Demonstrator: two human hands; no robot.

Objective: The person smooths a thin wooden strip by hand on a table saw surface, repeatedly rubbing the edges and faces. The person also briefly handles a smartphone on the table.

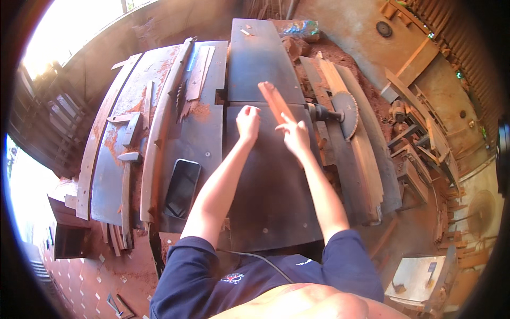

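Note:
A narrow reddish wooden strip [273, 98] lies along the dark metal bed of a planer table [271, 186], pointing away from me. My right hand [294, 134] rests on the near end of the strip, fingers extended, pressing it down. My left hand [248, 121] sits just left of the strip with its fingers curled on the table surface, close to the gap between the two table halves. It grips nothing that I can see.
A circular saw blade [346, 112] on a shaft sticks out to the right of the table. A dark phone [181, 187] lies on the left table. Long wooden boards [162, 122] and offcuts lie at left, red sawdust around.

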